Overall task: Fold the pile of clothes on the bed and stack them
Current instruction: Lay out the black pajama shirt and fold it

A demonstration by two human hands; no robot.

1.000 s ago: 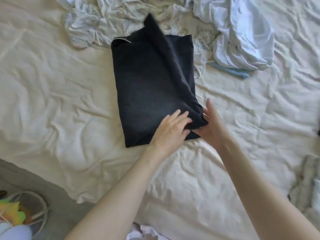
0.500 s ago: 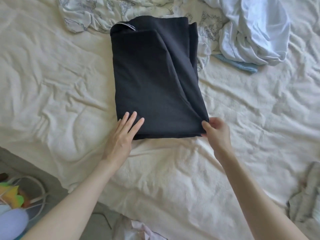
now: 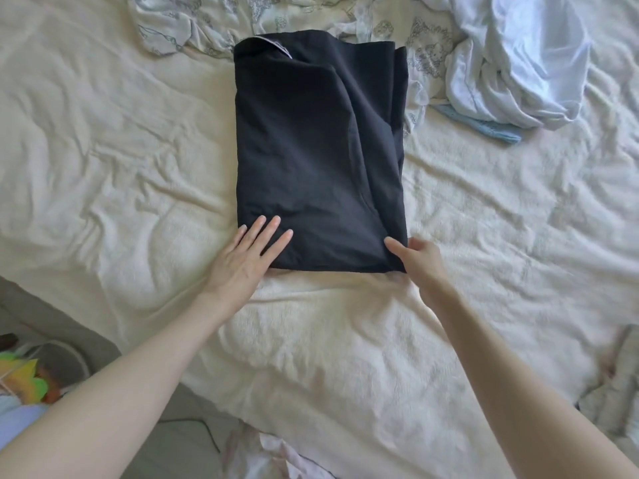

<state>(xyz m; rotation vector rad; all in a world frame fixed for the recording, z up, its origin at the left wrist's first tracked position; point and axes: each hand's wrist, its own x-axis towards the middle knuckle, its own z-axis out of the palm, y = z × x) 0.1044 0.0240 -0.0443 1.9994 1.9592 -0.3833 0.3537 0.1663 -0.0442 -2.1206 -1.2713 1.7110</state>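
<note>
On the bed, the black garment now lies flat beyond both hands, left hand spread on it, right hand pinching its corner, ready for another fold.

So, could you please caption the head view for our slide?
Left hand flat on folded black garment, right hand pinching its corner.
</note>
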